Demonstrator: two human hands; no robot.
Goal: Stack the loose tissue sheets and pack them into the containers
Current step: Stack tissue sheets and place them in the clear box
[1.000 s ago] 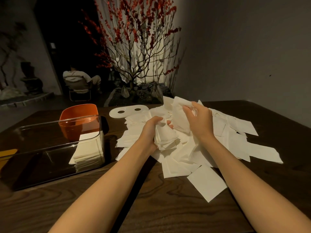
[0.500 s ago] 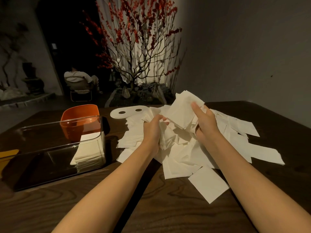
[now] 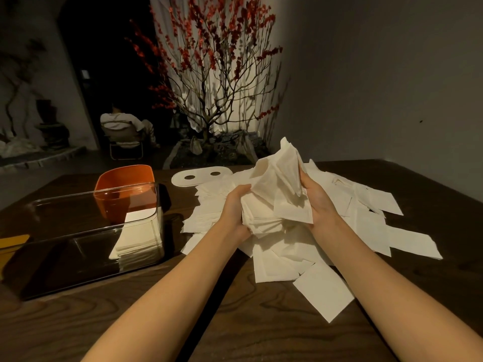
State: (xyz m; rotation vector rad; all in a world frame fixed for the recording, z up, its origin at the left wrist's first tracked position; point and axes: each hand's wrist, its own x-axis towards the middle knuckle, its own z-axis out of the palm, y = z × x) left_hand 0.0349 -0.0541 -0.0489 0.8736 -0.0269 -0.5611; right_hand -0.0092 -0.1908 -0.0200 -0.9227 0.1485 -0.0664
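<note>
A loose heap of white tissue sheets (image 3: pixel 321 246) covers the dark wooden table at centre right. Above it, my left hand (image 3: pixel 235 210) grips the left side of a thick bundle of tissue sheets (image 3: pixel 264 218). My right hand (image 3: pixel 317 202) holds the bundle's right side and a crumpled sheet (image 3: pixel 282 173) that stands up over it. To the left sits a clear plastic container (image 3: pixel 86 246) with a neat stack of tissues (image 3: pixel 136 241) in its right end. Behind it stands an orange container (image 3: pixel 122 189).
A white lid with two holes (image 3: pixel 201 176) lies at the back of the table beside the heap. A yellow object (image 3: pixel 10 244) pokes in at the left edge. Beyond the table stand a red-blossom tree and a seated person.
My right hand lifted a sheet from the heap and brought it over the bundle in my left hand. Both hands now close on the bundle, which sits higher than before.
</note>
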